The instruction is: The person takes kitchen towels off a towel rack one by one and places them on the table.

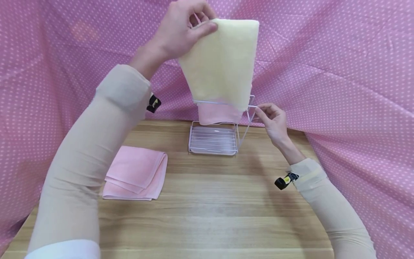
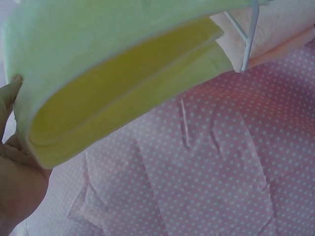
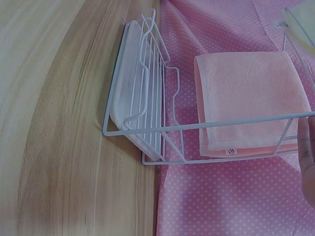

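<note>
In the head view my left hand [image 1: 181, 30] pinches the upper left edge of a folded pale yellow towel [image 1: 223, 57], held up at the top of a white wire rack [image 1: 248, 122]. The left wrist view shows the yellow towel [image 2: 133, 98] doubled over, its fold gaping. A folded pink towel [image 3: 251, 93] hangs on the rack below the yellow one. With thumb and fingers my right hand [image 1: 273, 120] grips the rack's upper right wire; only part of that hand [image 3: 307, 157] shows in the right wrist view.
At the rack's foot is a wire shelf over a pale tray [image 1: 213, 140]. Another folded pink towel [image 1: 136, 172] lies on the wooden table [image 1: 207, 208], left of the rack. A pink dotted cloth [image 1: 343, 72] hangs behind and along both sides.
</note>
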`<state>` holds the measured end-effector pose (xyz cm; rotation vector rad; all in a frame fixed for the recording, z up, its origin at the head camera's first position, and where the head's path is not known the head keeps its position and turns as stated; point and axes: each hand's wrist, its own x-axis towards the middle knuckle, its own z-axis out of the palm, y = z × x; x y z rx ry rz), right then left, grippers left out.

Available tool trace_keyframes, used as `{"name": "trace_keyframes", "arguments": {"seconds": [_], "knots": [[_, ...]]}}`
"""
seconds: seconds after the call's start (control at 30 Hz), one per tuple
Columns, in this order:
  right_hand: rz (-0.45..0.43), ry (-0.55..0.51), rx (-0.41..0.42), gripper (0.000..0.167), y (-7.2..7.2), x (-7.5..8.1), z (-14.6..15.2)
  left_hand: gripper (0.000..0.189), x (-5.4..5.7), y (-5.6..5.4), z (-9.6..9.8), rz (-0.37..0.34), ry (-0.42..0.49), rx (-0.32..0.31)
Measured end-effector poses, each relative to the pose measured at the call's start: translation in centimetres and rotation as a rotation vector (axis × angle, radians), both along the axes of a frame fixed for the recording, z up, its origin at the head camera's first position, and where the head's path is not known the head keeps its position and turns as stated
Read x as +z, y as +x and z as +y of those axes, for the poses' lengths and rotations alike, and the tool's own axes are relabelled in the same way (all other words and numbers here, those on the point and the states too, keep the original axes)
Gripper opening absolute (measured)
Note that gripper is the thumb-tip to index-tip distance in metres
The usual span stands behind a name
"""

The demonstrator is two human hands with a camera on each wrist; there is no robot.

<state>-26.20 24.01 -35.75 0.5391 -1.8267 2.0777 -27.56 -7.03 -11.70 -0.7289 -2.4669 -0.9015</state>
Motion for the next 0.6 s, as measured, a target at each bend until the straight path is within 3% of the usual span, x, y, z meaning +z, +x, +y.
{"name": "trace_keyframes", "arguments": {"seconds": [0.27,0.6], "knots": [[0.014,0.025,-0.016,0.023,-0.1,0.0,0.0,0.030,0.3,0.9,-1.1,-0.011,0.047,0.030],[-0.013,0.063,0.004,0.024,0.0,0.3,0.3,0.013,0.8,1.7,-2.9,-0.041,0.164,0.026]]}}
